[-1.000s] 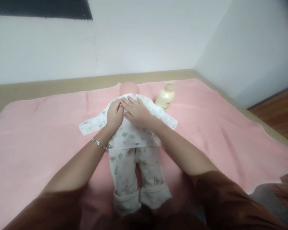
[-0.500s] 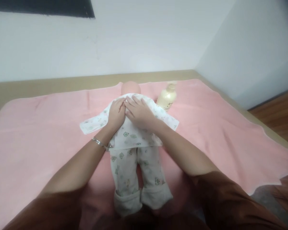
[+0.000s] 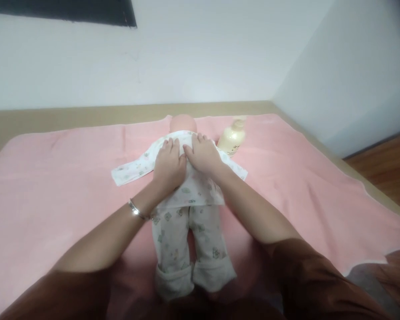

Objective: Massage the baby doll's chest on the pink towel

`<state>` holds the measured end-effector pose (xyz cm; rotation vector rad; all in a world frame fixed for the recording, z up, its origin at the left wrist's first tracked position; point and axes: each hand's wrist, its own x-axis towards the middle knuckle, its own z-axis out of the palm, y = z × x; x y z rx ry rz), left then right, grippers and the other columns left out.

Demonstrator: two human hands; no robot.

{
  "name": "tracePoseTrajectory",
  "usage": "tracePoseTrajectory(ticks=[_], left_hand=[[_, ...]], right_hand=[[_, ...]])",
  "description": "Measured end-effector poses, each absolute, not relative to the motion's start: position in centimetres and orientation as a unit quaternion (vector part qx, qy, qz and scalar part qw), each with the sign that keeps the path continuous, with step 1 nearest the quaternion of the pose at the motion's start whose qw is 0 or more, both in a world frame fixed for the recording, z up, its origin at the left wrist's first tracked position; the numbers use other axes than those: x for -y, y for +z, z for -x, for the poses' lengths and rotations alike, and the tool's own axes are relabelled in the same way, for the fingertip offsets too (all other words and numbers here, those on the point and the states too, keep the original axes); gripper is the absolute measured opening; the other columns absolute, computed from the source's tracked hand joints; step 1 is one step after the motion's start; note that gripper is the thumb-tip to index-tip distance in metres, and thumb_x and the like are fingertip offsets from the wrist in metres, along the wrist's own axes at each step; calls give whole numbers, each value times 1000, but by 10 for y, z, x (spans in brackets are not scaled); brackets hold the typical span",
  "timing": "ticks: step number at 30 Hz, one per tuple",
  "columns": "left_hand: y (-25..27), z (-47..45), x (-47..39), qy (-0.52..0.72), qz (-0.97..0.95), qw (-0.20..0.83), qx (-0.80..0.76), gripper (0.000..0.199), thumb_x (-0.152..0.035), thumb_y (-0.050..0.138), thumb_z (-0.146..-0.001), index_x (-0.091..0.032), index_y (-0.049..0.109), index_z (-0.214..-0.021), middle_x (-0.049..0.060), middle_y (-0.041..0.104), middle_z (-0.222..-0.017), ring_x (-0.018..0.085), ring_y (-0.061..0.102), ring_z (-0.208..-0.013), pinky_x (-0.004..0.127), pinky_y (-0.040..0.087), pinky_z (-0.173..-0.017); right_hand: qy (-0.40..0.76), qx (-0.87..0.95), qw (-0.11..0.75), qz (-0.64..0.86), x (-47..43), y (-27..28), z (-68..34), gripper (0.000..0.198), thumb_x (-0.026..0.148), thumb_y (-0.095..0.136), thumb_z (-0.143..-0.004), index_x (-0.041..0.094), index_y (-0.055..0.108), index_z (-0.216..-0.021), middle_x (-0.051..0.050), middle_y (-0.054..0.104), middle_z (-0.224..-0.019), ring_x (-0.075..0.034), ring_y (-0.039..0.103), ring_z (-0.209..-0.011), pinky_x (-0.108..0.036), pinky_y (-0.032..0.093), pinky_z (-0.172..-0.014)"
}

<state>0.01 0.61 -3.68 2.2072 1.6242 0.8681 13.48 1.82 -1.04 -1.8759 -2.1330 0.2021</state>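
A baby doll (image 3: 183, 123) lies face down, its head pointing away from me, dressed in a white printed top (image 3: 195, 191) and matching trousers (image 3: 172, 240) with rolled cuffs. My left hand (image 3: 170, 163) rests flat on the left side of the doll's upper back, fingers stretched toward the head. On the right side of the back lies my right hand (image 3: 203, 153), fingers also extended and the thumb apart. A strip of the top shows between the two hands. The doll's sleeves spread out to both sides, and its face is hidden.
A pale yellow pump bottle (image 3: 232, 137) stands right of the doll's shoulder. Under everything lies a pink blanket (image 3: 66, 186) on a tan surface (image 3: 96, 116). A white wall (image 3: 200, 53) rises behind, and wooden floor (image 3: 386, 155) shows at right.
My hands, close together on the doll's back before, have moved apart. The right one shifted right, and the left one slid slightly toward me. The doll and bottle stay in place.
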Motion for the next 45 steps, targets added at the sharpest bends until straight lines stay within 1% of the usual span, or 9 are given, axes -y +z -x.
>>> tracePoseTrajectory(ticks=[4, 11, 16, 20, 25, 31, 38, 42, 45], left_hand=[[-38, 12, -25, 327, -705, 200, -597, 58, -31, 34, -96, -5, 46, -148, 19, 37, -161, 32, 27, -155, 56, 21, -129], [-34, 13, -23, 340, -696, 211, -597, 54, -31, 32, -99, -8, 51, -144, 17, 41, -159, 29, 28, -155, 53, 20, -130], [-36, 1, -8, 303, -737, 143, -587, 57, -33, 34, -98, -6, 46, -147, 22, 36, -161, 35, 26, -155, 61, 20, -127], [-37, -1, -4, 291, -749, 139, -578, 59, -33, 34, -98, -5, 43, -149, 21, 33, -162, 36, 24, -155, 61, 19, -127], [-45, 14, -27, 347, -712, 199, -576, 56, -33, 35, -97, -9, 49, -146, 16, 40, -160, 31, 29, -154, 54, 21, -129], [-44, 25, -39, 378, -701, 208, -567, 49, -33, 38, -95, -17, 59, -136, 11, 53, -151, 26, 46, -144, 48, 32, -127], [-32, 2, -5, 270, -805, 71, -524, 55, -23, 29, -97, 5, 48, -141, 27, 49, -150, 34, 38, -149, 55, 23, -129], [-38, -5, 9, 293, -811, 52, -504, 55, -22, 30, -97, -2, 46, -145, 22, 46, -155, 34, 33, -152, 61, 21, -127], [-40, -2, 4, 310, -789, 99, -521, 55, -23, 35, -95, -8, 46, -146, 17, 44, -157, 34, 29, -153, 59, 22, -128]], right_hand=[[12, 780, 123, 613, 10, -7, -115, 60, 28, 30, -102, -2, 31, -154, -27, 31, -161, -42, 30, -150, -59, 27, -121], [54, 766, 145, 624, 10, -12, -110, 62, 32, 29, -102, 4, 28, -158, -18, 22, -167, -41, 20, -154, -61, 21, -124], [101, 737, 172, 646, -27, -17, -137, 64, 38, 26, -103, -1, 30, -155, -22, 29, -164, -34, 24, -154, -50, 20, -127], [119, 721, 169, 662, -36, -18, -147, 69, 47, 26, -103, 2, 33, -154, -22, 32, -162, -34, 26, -154, -58, 16, -126], [26, 766, 155, 624, 1, -12, -122, 60, 31, 31, -102, -1, 36, -152, -27, 37, -158, -40, 34, -148, -59, 24, -122], [19, 801, 156, 578, 18, -12, -105, 58, 26, 35, -99, 9, 38, -154, -19, 29, -165, -43, 23, -153, -60, 20, -124], [131, 747, 192, 623, -28, -14, -139, 64, 32, 30, -100, 1, 29, -156, -21, 26, -165, -34, 22, -155, -51, 20, -127], [122, 747, 196, 623, -31, -16, -142, 64, 34, 31, -100, 1, 31, -155, -20, 27, -165, -33, 25, -154, -50, 21, -127], [103, 752, 198, 621, -29, -17, -140, 63, 34, 31, -101, 1, 33, -154, -21, 33, -162, -33, 30, -152, -50, 23, -126]])
